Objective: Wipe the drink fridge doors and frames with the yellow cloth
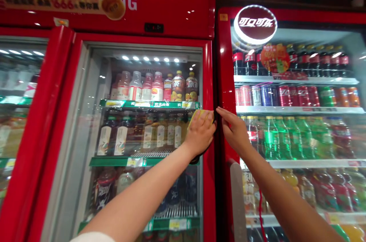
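My left hand (201, 130) presses a yellow cloth (193, 117) against the right side of a red-framed glass fridge door (208, 188). Its fingers lie over the cloth, which shows only at the edges. A dark part, possibly the door handle, is partly hidden behind the wrist. My right hand (236, 130) is raised near the dark gap between two fridges, fingers stretched forward and nothing visible in it. Its fingertips are close to the door's right edge; I cannot tell whether they touch.
Shelves of bottles (158, 86) stand behind the left glass. The right-hand fridge holds cola bottles, cans (284, 96) and green bottles (271, 139). A grey vertical handle (238, 200) and a round lit sign (255, 24) are on its front. A red cord (260, 211) hangs below my right forearm.
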Demonstrator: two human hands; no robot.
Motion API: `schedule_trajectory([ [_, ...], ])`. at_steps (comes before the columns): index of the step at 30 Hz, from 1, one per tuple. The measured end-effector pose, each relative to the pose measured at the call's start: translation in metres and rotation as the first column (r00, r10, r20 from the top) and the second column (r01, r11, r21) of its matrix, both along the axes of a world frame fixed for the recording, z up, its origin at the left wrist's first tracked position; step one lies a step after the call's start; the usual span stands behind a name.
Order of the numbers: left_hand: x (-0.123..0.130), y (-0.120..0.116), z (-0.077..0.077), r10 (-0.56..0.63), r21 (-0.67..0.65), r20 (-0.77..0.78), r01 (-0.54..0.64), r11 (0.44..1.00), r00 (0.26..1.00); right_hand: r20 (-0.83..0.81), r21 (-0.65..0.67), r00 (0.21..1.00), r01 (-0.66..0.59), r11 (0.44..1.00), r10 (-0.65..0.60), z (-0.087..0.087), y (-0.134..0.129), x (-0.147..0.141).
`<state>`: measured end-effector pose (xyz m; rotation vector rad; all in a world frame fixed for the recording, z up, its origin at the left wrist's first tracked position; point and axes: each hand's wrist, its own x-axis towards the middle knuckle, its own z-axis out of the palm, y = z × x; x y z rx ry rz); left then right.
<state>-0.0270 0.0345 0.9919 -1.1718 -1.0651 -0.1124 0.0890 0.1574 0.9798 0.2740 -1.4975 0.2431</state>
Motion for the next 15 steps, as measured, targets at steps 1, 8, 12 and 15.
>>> schedule_trajectory([
  [1,0.000,-0.001,0.001,0.003,-0.051,-0.031,-0.004,0.999,1.000,-0.004,-0.046,0.999,-0.044,0.998,0.044,0.002,0.001,-0.004],
  [8,0.008,0.001,0.036,-0.034,0.077,0.147,0.023,0.997,0.989,-0.027,-0.239,0.939,-0.339,0.910,0.342,-0.002,0.004,-0.029],
  [12,0.006,0.005,0.016,-0.046,0.134,0.135,0.028,0.991,0.990,0.001,-0.204,0.956,-0.288,0.936,0.294,-0.012,-0.002,-0.023],
  [15,0.001,0.002,-0.001,-0.004,0.024,0.056,0.003,1.000,0.998,0.019,-0.165,0.971,-0.231,0.959,0.237,-0.016,-0.008,-0.018],
])
